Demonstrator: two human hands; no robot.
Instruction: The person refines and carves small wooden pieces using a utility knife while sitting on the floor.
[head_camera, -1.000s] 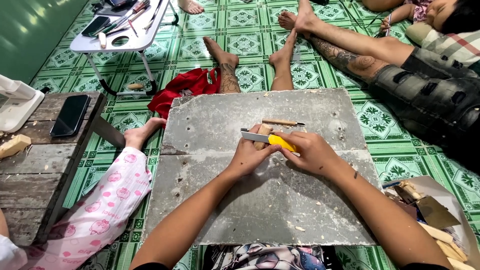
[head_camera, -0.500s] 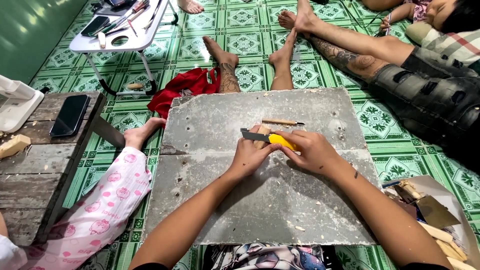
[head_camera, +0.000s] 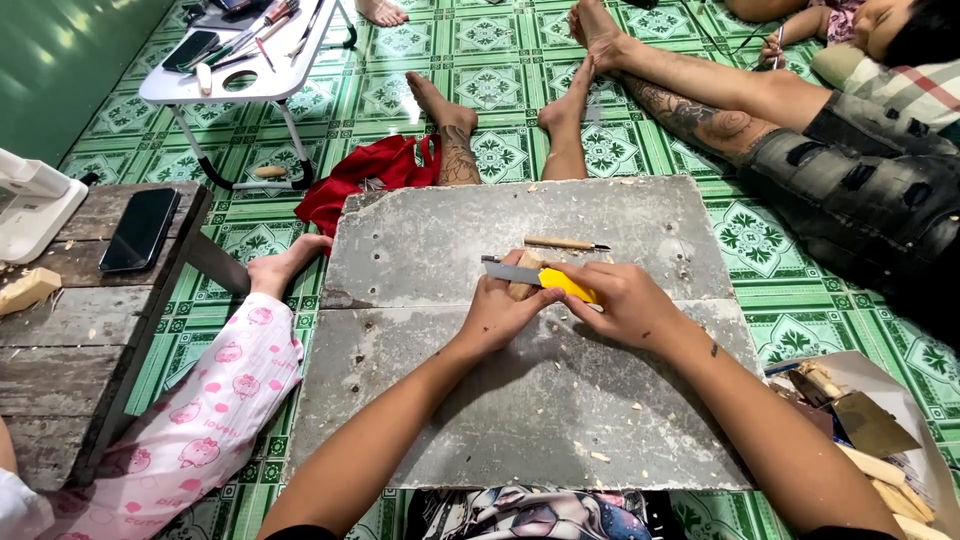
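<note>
- Packaging-wise there's not much: an open cardboard box (head_camera: 905, 400) sits at the lower right edge of the frame, tan flaps, stuffed with pale wood offcuts. Can't make out any labels or signs
- The yellow-handled utility knife (head_camera: 540, 278) is mid-frame, above the centre of the grey board (head_camera: 520, 400). Its long axis runs roughly left-right, grey blade pointing to the left of the frame and tilted up a touch
- Right hand (head_camera: 625, 300) is curled closed around the yellow handle
- Left hand (head_camera: 505, 312) is wrapped around a small wood piece (head_camera: 524, 287), thumb up near the blade. The blade lies across the top of that wood
- Just above the hands a thin wooden-handled tool (head_camera: 565, 243) lies on the board, also left-right
- Compared with half a second back, pretty much nothing has shifted: same grip, same knife angle
- Around it: black phone (head_camera: 140, 228) on the wooden bench at left, red cloth (head_camera: 365, 175) just past the board's upper left corner, and a white folding table (head_camera: 245, 75) upper left
</note>
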